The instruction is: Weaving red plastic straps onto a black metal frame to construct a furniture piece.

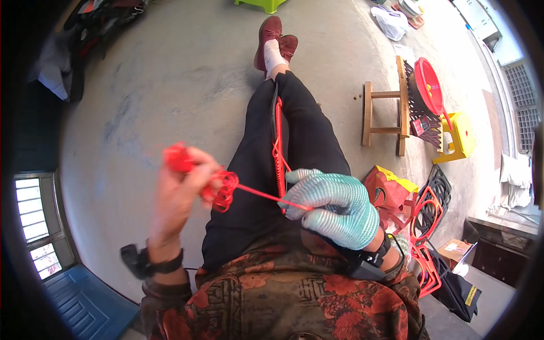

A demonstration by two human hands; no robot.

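Observation:
My bare left hand [170, 201], slightly blurred, is closed around a looped bundle of red cord [225, 191] over my left thigh. From the bundle a single strand runs tight to the right. It meets my right hand [343, 208], which wears a pale green and white knit glove and has its fingers closed on the strand. Between my thighs a narrow black frame [278, 144] stands edge-on, with red cord wrapped in close turns along its edge. A loose strand slants from it toward the gloved fingers. The frame's near end is hidden by that hand.
On the right are a small wooden stool [385, 130], a red basket [429, 85], a yellow stool [462, 136], a red and yellow bag [388, 190] and several red-and-black frames [428, 215]. A green stool [260, 4] stands ahead, beyond my crossed feet. Dark bundled items [93, 28] lie far left.

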